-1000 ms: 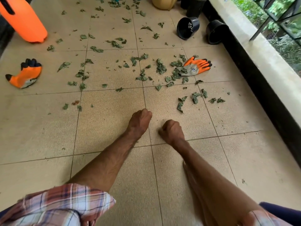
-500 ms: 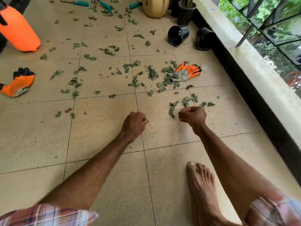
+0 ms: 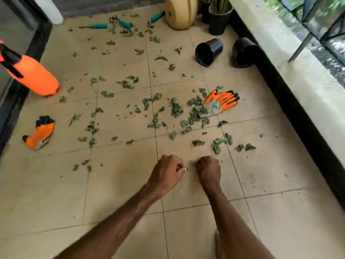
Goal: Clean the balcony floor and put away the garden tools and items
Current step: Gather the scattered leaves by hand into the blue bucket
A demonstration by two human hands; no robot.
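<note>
While 2 pots (image 3: pixel 209 51) lie tipped, rear pot (image 3: pixel 218 25) holds plant (image 3: pixel 222 5).

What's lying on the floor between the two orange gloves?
Only scattered green leaves on the tan tiles lie between the crumpled glove and the flat glove. The head view shows it.

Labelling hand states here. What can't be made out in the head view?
1. Left hand: head view, curled fingers hide whatever the grip holds, if anything.
2. Right hand: head view, motion blur, grip contents unclear.
3. Sprayer: head view, top cut off by the left edge.
4. Tools: head view, far, heads too small to identify.
</note>
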